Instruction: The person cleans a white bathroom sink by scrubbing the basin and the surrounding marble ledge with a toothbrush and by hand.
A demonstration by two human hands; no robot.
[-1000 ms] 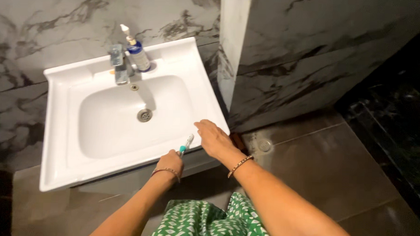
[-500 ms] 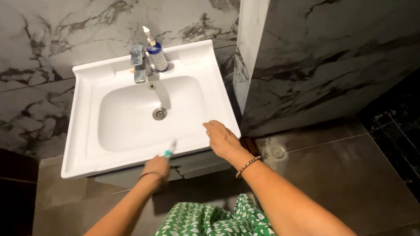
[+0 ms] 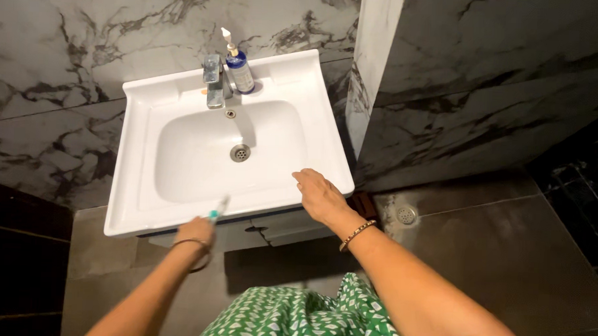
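Left hand (image 3: 194, 232), fingers curled round a slim teal-and-white toothbrush (image 3: 218, 209) at lower-centre frame over the white ceramic basin's (image 3: 129, 202) front rim, w/ right hand (image 3: 319, 194) resting open-fingered on the rim & holding nothing; best keeping bristles over the bowl, grip firm.

A white rectangular washbasin (image 3: 129, 182) is fixed against a marbled grey wall, above a brown tiled floor (image 3: 481, 260). On its back ledge stand 1 chrome tap (image 3: 214, 82) and, just to that tap's right, 1 blue pump bottle (image 3: 239, 68). A round metal drain (image 3: 240, 153) sits in the bowl. A floor drain (image 3: 405, 215) lies near the wall corner.
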